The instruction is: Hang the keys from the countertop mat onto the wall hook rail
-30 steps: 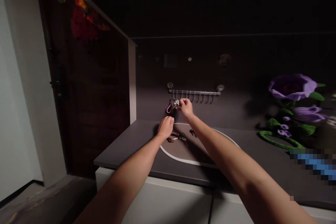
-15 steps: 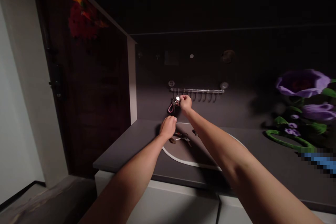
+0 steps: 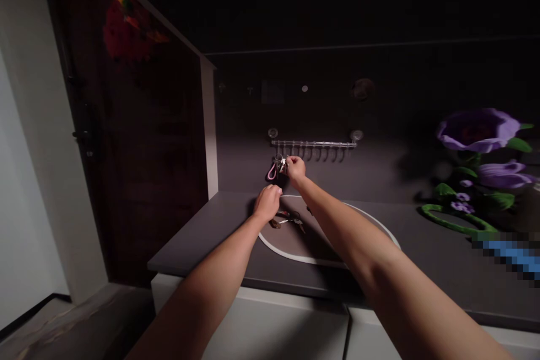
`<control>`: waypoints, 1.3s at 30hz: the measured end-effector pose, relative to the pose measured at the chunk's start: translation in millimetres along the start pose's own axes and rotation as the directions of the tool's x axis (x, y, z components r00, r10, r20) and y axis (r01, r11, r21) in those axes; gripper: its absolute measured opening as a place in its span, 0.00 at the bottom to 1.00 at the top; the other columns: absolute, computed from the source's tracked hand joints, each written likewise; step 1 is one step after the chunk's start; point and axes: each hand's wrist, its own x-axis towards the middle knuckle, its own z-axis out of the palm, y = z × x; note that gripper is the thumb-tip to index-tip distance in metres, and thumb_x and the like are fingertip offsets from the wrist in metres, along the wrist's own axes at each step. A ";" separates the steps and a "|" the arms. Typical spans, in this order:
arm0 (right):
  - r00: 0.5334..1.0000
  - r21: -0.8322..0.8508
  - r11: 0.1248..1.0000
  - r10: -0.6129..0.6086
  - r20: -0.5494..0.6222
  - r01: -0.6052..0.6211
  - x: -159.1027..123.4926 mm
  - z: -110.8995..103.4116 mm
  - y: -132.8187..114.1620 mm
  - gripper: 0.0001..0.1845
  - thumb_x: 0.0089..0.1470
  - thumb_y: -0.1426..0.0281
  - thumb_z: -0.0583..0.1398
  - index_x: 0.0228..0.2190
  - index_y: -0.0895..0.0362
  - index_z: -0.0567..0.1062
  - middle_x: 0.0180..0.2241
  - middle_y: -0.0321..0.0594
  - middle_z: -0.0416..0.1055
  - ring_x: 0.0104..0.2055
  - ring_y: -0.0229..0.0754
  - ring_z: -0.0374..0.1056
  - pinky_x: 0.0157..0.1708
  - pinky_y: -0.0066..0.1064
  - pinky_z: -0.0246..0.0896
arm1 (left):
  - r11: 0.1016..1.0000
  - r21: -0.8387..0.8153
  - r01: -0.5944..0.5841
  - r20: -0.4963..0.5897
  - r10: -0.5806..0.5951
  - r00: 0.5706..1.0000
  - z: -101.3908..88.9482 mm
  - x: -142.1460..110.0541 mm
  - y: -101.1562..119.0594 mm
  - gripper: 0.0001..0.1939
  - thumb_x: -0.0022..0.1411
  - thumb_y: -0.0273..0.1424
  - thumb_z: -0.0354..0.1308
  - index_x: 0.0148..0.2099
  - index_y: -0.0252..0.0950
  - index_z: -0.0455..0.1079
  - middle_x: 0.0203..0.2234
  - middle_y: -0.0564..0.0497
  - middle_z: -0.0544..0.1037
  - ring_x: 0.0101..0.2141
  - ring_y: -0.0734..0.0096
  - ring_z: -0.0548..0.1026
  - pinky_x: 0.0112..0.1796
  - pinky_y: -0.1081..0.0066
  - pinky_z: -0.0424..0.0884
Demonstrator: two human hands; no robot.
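Note:
At the left end of a clear hook rail [image 3: 314,144] on the back panel, my right hand [image 3: 297,169] is closed in a pinch at a bunch of silvery keys [image 3: 282,165]. A pink loop strap [image 3: 272,171] hangs beside the keys. Whether the ring sits on a hook cannot be made out. Lower down, my left hand [image 3: 267,202] has its fingers curled over the left edge of an oval mat [image 3: 320,244]; anything inside them is hidden. More keys [image 3: 298,222] and a small brown fob [image 3: 275,224] lie on the mat near that hand.
Purple artificial flowers [image 3: 478,129] and a green hoop-like piece [image 3: 455,228] stand on the counter at right, near a blurred blue patch [image 3: 512,255]. A cabinet [image 3: 295,8] overhangs the counter [image 3: 189,242]. At left is a dark door [image 3: 156,169].
My right hand has come down slightly relative to the rail, with the keys still at its fingertips. My left hand stays over the mat's edge. The whole view has shifted a little.

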 end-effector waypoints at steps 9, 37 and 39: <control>0.996 -0.049 0.997 0.061 0.070 -0.058 -11.2 -17.1 0.1 0.10 0.45 0.74 0.56 0.34 0.58 0.67 0.29 0.37 0.68 0.26 0.32 0.63 0.27 0.26 0.63 | 0.999 -0.030 -0.045 0.019 0.046 0.999 -0.2 0.6 -2.0 0.14 0.63 0.30 0.40 0.34 0.36 0.67 0.34 0.48 0.73 0.38 0.69 0.69 0.41 0.70 0.63; 0.927 -0.543 0.786 -0.098 0.362 0.295 -104.7 -112.0 30.1 0.05 0.44 0.77 0.59 0.27 0.57 0.73 0.28 0.39 0.72 0.31 0.38 0.65 0.40 0.32 0.58 | 0.975 0.071 -0.211 0.352 0.173 0.920 -3.5 -15.1 18.6 0.15 0.56 0.31 0.51 0.45 0.39 0.72 0.41 0.48 0.74 0.43 0.65 0.67 0.47 0.66 0.61; 0.923 -0.570 0.765 -0.084 0.376 0.302 -103.6 -111.0 30.2 0.05 0.44 0.77 0.59 0.26 0.57 0.74 0.27 0.39 0.72 0.32 0.39 0.65 0.39 0.31 0.57 | 0.976 0.085 -0.200 0.377 0.154 0.913 -0.3 -14.9 17.1 0.15 0.56 0.31 0.51 0.45 0.39 0.72 0.42 0.48 0.73 0.44 0.65 0.67 0.47 0.67 0.61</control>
